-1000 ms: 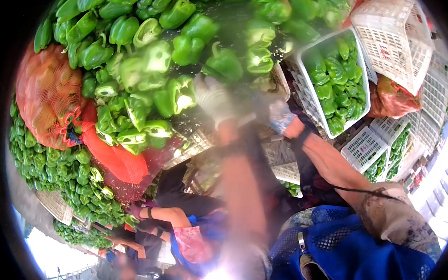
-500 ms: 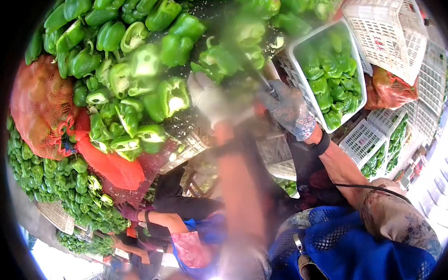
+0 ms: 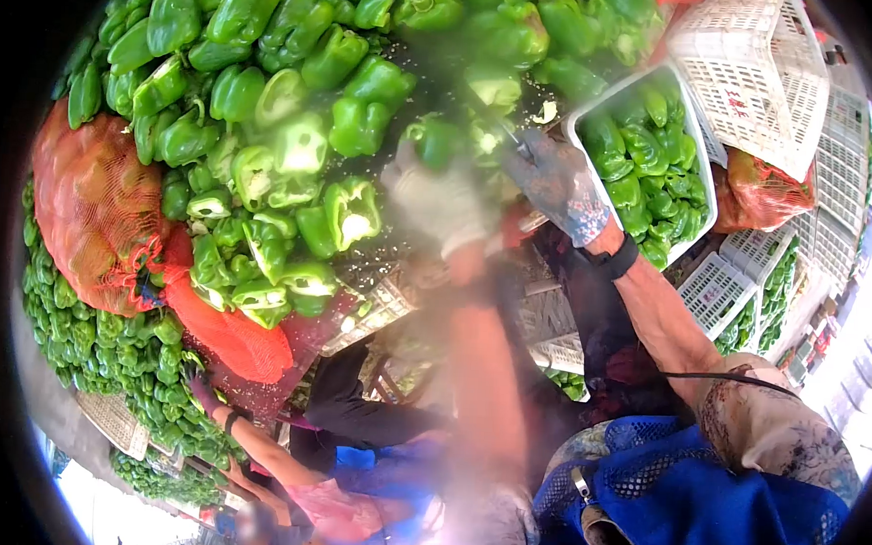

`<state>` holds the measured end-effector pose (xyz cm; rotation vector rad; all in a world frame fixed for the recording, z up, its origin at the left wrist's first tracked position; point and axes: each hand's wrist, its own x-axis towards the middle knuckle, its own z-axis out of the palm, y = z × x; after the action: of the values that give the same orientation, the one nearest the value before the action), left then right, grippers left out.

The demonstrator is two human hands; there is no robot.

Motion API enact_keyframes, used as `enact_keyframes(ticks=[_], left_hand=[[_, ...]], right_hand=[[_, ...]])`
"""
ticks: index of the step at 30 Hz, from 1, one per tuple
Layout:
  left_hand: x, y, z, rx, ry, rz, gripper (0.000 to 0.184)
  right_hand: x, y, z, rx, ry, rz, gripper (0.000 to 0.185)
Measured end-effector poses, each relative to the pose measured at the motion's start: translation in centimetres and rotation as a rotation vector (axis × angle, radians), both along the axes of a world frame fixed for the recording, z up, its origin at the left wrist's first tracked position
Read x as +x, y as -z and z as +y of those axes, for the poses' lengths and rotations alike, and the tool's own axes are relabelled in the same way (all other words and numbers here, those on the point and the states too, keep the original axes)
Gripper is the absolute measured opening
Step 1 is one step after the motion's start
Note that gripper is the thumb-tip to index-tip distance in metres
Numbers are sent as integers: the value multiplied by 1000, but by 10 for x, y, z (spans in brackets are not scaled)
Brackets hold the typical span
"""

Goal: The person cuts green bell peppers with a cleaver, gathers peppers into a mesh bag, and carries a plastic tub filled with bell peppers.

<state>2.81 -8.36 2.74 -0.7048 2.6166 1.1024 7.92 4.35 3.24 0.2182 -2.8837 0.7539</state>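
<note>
My left hand (image 3: 434,200), in a pale glove and blurred, is closed round a green bell pepper (image 3: 434,144) over the dark table. My right hand (image 3: 561,187), in a grey patterned glove, grips a knife (image 3: 523,147); only a short bit shows, and smear hides most of its blade. Just beyond both hands are pale cut pepper pieces (image 3: 493,90), hazy in the view. To the left of my left hand, a cut-open pepper (image 3: 352,213) shows its white core and seeds. Other hollowed peppers (image 3: 299,143) lie heaped behind it.
Whole bell peppers (image 3: 296,27) pile up at the far side. A white crate (image 3: 712,200) of peppers stands right of my right hand, stacked crates (image 3: 750,72) beyond. On the left is a red mesh sack (image 3: 97,213). A co-worker's arm (image 3: 266,454) reaches into another pepper heap (image 3: 97,342).
My left hand has moved slightly right and now has a whole pepper in it. My right hand has shifted slightly, its knife less visible. The co-worker's arm has stretched left toward the pepper heap.
</note>
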Motion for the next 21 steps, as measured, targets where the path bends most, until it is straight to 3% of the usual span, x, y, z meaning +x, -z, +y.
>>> enact_keyframes(ticks=[2, 5, 6, 8, 10, 12, 15, 18, 19, 21], left_hand=[[7, -18, -17, -128, 119, 76, 52], [17, -9, -65, -218, 59, 120, 49], [12, 1, -84, -112, -169, 175, 50], [12, -15, -115, -393, -82, 157, 50], [10, -23, -142, -321, -212, 327, 56], [1, -30, -184, -357, -236, 355, 57], [-30, -43, -202, -479, -317, 321, 57], [-65, -37, -208, -446, -232, 223, 48], [-79, -39, -207, -802, 46, 311, 57], [-116, -26, -201, -576, 267, 433, 56]], right_hand=[[-9, -1, -4, -17, -21, -19, 30], [-15, -3, -14, 12, -57, -106, 27], [-16, -2, -16, 60, -80, -119, 26], [-7, -2, -22, -12, -53, -176, 21], [3, 18, -22, 1, -190, -99, 22], [-1, 3, -34, 117, -222, -180, 20], [-9, -2, -46, -38, -207, -373, 16], [-20, 1, -54, -156, -127, -526, 19], [-23, 1, -53, -181, -93, -564, 21], [-24, -1, -50, -202, -20, -595, 27]])
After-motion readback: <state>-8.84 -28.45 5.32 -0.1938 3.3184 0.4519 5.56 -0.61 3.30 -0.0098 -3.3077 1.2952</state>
